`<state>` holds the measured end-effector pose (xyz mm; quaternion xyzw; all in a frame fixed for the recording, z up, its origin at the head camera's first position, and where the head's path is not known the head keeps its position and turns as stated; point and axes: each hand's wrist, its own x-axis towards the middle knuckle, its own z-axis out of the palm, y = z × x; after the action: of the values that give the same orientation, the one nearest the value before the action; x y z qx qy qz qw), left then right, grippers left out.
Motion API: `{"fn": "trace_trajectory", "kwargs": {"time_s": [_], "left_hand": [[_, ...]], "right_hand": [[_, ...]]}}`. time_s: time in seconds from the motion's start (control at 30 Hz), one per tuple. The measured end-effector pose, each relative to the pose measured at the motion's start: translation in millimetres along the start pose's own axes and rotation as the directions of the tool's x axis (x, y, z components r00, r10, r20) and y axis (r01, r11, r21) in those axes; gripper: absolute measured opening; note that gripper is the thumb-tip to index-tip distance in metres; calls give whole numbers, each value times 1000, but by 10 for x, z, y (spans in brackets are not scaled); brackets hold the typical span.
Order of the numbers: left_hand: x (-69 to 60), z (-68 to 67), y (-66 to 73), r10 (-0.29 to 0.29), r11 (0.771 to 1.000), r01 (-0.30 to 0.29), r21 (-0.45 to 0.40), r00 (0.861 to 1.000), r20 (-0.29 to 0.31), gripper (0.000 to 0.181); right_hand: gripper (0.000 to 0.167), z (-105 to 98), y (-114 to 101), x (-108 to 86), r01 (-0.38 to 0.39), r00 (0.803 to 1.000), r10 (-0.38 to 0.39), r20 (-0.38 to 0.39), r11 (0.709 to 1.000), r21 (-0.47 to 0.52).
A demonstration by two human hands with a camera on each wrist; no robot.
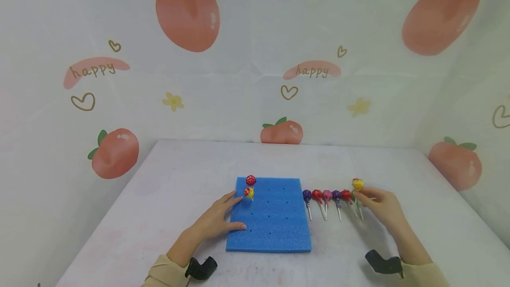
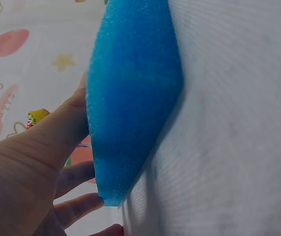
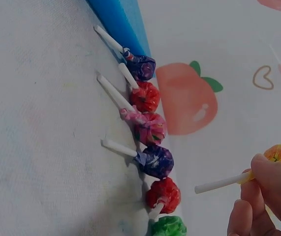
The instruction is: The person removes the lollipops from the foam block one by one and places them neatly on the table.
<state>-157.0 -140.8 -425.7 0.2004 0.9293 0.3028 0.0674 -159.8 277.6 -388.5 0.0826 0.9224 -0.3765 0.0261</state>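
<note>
Because your right hand [image 1: 380,207] pinches the yellow lollipop [image 1: 357,184] between thumb and fingers just below its wrapped head, you hold it close to its heaviest part, with the white stick [image 3: 221,184] jutting past your fingers. It should feel light, its head hard and perhaps brittle, the stick thin and stiff; the wrapper looks slick and could turn under your touch, so the top of the stick seems the surest hold. Left of that hand lies a row of lollipops [image 1: 327,195].

Your left hand [image 1: 215,218] has its fingers spread apart, touching the near side of the blue foam board [image 1: 279,242]. That foam is probably soft and would dent, so press flat. Just beyond its fingertips, two lollipops [image 1: 249,192] stand in the board.
</note>
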Motion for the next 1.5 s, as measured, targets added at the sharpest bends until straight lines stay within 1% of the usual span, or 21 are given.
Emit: {"fn": "trace_trajectory", "kwargs": {"time_s": [0.13,0.17,0.37,0.6,0.77,1.0,1.3,1.5], "left_hand": [[1,-1,5,-7,1000,7,-7,1000,7,79],[6,-1,4,-20,999,20,-30,1000,13,79],[18,-5,9,-41,999,42,-19,999,28,78],[26,4,0,-42,999,42,-20,999,25,77],[28,5,-1,-47,999,47,-13,999,24,77],[18,-10,25,-49,999,49,-14,999,24,78],[16,-4,16,-44,999,44,-13,999,21,78],[9,-6,28,-48,999,49,-12,999,22,78]], "right_hand": [[59,-20,31,-4,-5,1000,5,-14,1000,-1],[59,-23,38,-4,-7,1000,7,-17,1000,-3],[60,-57,75,3,-30,999,30,-24,1000,-8],[53,-80,192,28,12,997,-14,-73,1000,-24],[54,-85,250,50,-3,997,0,-75,999,-35],[58,-84,285,80,-60,996,59,-63,998,-28],[60,-85,316,84,-78,996,77,-43,997,-24],[59,-71,343,91,-68,996,67,-53,997,-21]]}}
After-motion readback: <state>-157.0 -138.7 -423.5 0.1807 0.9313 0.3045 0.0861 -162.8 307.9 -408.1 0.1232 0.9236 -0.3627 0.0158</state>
